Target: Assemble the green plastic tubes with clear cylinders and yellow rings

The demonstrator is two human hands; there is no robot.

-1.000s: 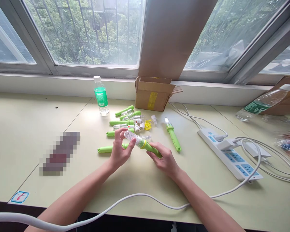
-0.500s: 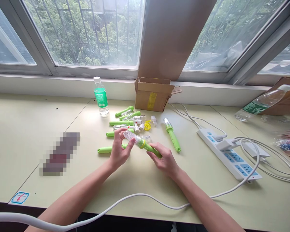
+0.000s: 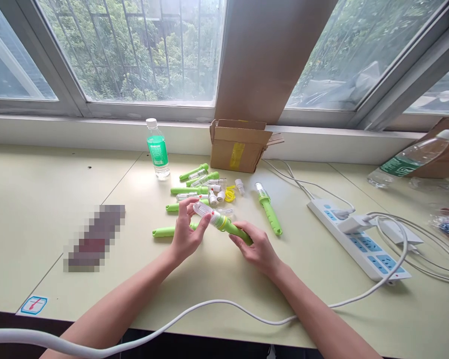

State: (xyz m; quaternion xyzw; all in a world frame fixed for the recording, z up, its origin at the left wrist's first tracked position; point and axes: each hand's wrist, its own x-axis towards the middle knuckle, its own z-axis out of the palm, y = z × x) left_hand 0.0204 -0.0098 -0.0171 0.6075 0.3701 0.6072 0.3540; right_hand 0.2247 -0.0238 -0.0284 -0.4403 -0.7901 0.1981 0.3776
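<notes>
Both hands hold one stick with a green handle and a clear ribbed tube (image 3: 201,209), tilted with the tube up and to the left. My left hand (image 3: 186,233) is closed around the tube, thumb pressed on its near side. Around the green handle (image 3: 235,231), my right hand (image 3: 257,250) is wrapped. A yellow ring shows where tube and handle meet. Behind the hands lie several green handles (image 3: 189,191), clear tubes, small white pieces (image 3: 213,198) and a bundle of yellow rings (image 3: 229,193). To the right lies another green stick with a clear top (image 3: 270,214).
A water bottle (image 3: 157,149) and an open cardboard box (image 3: 240,148) stand along the back. On the right are a power strip (image 3: 359,242) with plugs and looped cables, and a leaning bottle (image 3: 411,159). A white cable (image 3: 224,301) crosses the front, over my left forearm.
The view has shifted slightly, so everything appears a little to the right. Both hands keep their hold on the stick in almost the same pose.
</notes>
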